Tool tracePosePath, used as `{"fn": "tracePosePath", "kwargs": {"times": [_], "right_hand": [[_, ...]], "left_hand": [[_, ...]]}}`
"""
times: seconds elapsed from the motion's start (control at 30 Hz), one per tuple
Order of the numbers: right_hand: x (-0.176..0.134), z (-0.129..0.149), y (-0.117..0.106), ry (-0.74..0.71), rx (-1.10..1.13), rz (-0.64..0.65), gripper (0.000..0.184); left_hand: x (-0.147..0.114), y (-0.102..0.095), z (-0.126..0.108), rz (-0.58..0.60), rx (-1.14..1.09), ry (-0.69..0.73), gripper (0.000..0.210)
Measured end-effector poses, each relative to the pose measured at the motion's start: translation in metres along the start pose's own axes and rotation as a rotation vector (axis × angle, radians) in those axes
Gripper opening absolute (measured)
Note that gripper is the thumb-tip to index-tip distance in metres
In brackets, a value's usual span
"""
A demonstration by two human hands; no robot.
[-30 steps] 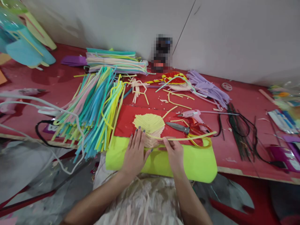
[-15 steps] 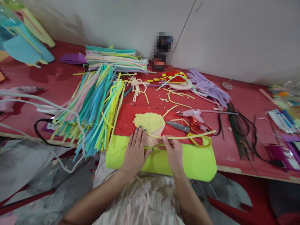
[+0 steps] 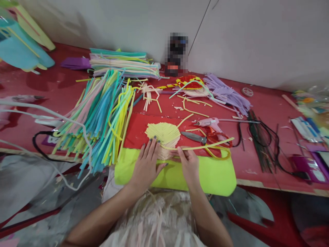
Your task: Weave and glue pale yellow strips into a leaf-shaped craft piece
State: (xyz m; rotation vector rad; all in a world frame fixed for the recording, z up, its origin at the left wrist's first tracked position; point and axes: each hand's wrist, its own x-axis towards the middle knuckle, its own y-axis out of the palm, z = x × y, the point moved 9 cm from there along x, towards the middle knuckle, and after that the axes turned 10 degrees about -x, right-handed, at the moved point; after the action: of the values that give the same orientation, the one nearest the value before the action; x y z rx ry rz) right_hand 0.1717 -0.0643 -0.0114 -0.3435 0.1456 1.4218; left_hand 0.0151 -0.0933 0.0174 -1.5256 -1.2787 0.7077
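Note:
A pale yellow and cream piece of closely laid pipe cleaners [image 3: 163,132] lies on a red sheet [image 3: 135,128]. My left hand [image 3: 146,161] is flat, fingers stretched, its fingertips on the lower left edge of that piece. Between the thumb and fingers of my right hand [image 3: 189,164] is a long yellow pipe cleaner [image 3: 208,145]; its left end meets the piece and its free end points right. Under both hands a lime green mat [image 3: 213,173] hangs over the table edge. Scissors [image 3: 194,137] with open blades lie just beyond my right hand.
Bundled pipe cleaners [image 3: 100,116] in many colours spread at the left, with a stacked bundle [image 3: 125,63] behind. A pink glue gun [image 3: 209,122], purple pipe cleaners [image 3: 228,92] and dark green stems [image 3: 259,147] lie right. A white cable [image 3: 86,137] loops at the left.
The whole view has shifted slightly. Both hands keep nearly the same places, and the free end of the yellow pipe cleaner sits slightly higher against the scissors.

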Motion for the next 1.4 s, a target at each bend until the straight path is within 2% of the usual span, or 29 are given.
{"fn": "tracePosePath", "kwargs": {"times": [0.2, 0.43, 0.67, 1.17, 1.4], "right_hand": [[0.004, -0.002, 0.002, 0.023, 0.02, 0.033, 0.035], [0.01, -0.001, -0.001, 0.011, -0.031, 0.062, 0.035], [0.026, 0.012, -0.01, -0.124, -0.211, -0.014, 0.039], [0.043, 0.028, -0.005, -0.246, -0.452, -0.118, 0.029], [0.044, 0.03, -0.006, -0.288, -0.561, -0.181, 0.027]], "left_hand": [[0.002, -0.001, -0.003, -0.005, 0.022, 0.054, 0.08], [0.005, 0.0, -0.001, 0.068, 0.012, 0.136, 0.082], [0.005, 0.001, -0.002, 0.089, -0.004, 0.145, 0.075], [0.004, 0.001, -0.001, 0.112, 0.011, 0.13, 0.071], [0.005, -0.004, -0.003, 0.094, -0.041, 0.131, 0.061]]}}
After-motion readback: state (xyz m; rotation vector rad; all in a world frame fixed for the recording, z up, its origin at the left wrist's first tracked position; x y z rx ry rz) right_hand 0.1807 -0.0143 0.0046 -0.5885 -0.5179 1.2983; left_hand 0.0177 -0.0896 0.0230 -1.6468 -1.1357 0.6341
